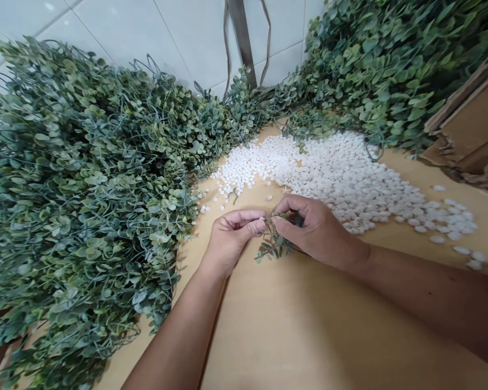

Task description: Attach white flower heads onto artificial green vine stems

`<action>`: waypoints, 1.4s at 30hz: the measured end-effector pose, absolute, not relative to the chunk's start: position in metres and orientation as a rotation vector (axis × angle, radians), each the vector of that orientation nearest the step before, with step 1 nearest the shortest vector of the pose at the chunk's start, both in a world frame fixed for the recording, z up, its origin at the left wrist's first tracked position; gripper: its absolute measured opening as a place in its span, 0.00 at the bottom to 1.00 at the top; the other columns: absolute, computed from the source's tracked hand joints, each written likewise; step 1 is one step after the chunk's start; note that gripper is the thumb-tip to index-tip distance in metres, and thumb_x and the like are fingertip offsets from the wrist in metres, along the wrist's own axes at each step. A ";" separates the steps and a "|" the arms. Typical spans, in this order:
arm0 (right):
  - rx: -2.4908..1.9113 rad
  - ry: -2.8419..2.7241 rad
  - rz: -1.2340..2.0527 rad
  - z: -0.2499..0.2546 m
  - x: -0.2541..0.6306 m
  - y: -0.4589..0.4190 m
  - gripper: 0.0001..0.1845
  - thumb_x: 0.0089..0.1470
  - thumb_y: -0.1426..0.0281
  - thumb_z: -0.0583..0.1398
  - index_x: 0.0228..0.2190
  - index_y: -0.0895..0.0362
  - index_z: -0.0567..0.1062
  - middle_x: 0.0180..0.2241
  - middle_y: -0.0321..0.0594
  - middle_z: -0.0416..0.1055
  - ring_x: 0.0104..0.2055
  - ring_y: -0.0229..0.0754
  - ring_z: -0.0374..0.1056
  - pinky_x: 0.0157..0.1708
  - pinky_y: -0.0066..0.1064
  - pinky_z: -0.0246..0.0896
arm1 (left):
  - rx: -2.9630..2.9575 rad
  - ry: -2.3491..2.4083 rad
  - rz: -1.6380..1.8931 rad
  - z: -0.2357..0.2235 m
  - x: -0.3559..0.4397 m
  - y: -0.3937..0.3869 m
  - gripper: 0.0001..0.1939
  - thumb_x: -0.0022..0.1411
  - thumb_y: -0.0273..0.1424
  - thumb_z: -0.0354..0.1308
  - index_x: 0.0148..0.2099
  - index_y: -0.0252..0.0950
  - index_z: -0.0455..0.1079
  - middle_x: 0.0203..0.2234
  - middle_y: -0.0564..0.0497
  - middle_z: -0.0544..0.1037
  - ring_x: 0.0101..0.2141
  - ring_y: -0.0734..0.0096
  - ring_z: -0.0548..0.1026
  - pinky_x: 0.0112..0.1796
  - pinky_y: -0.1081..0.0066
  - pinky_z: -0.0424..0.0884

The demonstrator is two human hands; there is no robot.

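Observation:
Both hands meet over the middle of the tabletop. My right hand (309, 225) is closed on a small sprig of artificial greenery (277, 246), whose leaves hang below the fingers. My left hand (233, 235) pinches a small white piece at the sprig's end, between thumb and forefinger; its exact shape is mostly hidden by the fingertips. Just beyond the hands spreads a heap of small white plastic pieces (321, 168), smaller beads on the left and larger flat discs on the right.
A big pile of artificial leafy stems (93, 184) covers the left side. More greenery (382, 70) is heaped at the back right, beside a torn cardboard box (472, 122). Behind the wooden-coloured table (268, 330) stands a white tiled wall (187, 38) with a metal bar (243, 40).

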State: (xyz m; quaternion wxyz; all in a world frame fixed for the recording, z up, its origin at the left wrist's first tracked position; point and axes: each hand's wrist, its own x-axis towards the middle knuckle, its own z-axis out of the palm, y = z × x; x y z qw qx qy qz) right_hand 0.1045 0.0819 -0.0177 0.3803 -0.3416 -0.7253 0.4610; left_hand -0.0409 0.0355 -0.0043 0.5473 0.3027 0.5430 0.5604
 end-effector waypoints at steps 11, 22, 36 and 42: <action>-0.861 -1.856 1.174 -0.017 0.104 0.082 0.07 0.45 0.71 0.54 0.19 0.59 0.66 0.17 0.31 0.58 0.20 0.31 0.52 0.20 0.25 0.48 | 0.734 1.308 1.328 -0.006 -0.041 0.035 0.14 0.31 0.31 0.73 0.25 0.35 0.77 0.17 0.54 0.77 0.19 0.83 0.70 0.24 0.82 0.67; -0.865 -1.820 1.239 -0.016 0.104 0.081 0.08 0.45 0.70 0.55 0.18 0.58 0.65 0.16 0.30 0.57 0.20 0.31 0.51 0.18 0.24 0.46 | 0.736 1.317 1.321 -0.004 -0.041 0.036 0.14 0.29 0.31 0.73 0.24 0.34 0.77 0.17 0.52 0.78 0.19 0.82 0.70 0.24 0.79 0.67; -0.856 -1.891 1.326 -0.013 0.105 0.083 0.09 0.47 0.69 0.54 0.19 0.59 0.66 0.15 0.29 0.55 0.18 0.30 0.48 0.18 0.24 0.44 | 0.729 1.331 1.336 -0.006 -0.042 0.036 0.14 0.30 0.31 0.73 0.25 0.34 0.77 0.17 0.52 0.78 0.20 0.79 0.73 0.27 0.78 0.70; -0.836 -1.952 1.363 -0.012 0.105 0.085 0.09 0.48 0.69 0.54 0.20 0.59 0.67 0.16 0.29 0.55 0.19 0.31 0.49 0.19 0.25 0.44 | 0.733 1.355 1.378 -0.005 -0.040 0.036 0.14 0.30 0.31 0.73 0.24 0.33 0.77 0.17 0.53 0.77 0.18 0.82 0.68 0.25 0.79 0.67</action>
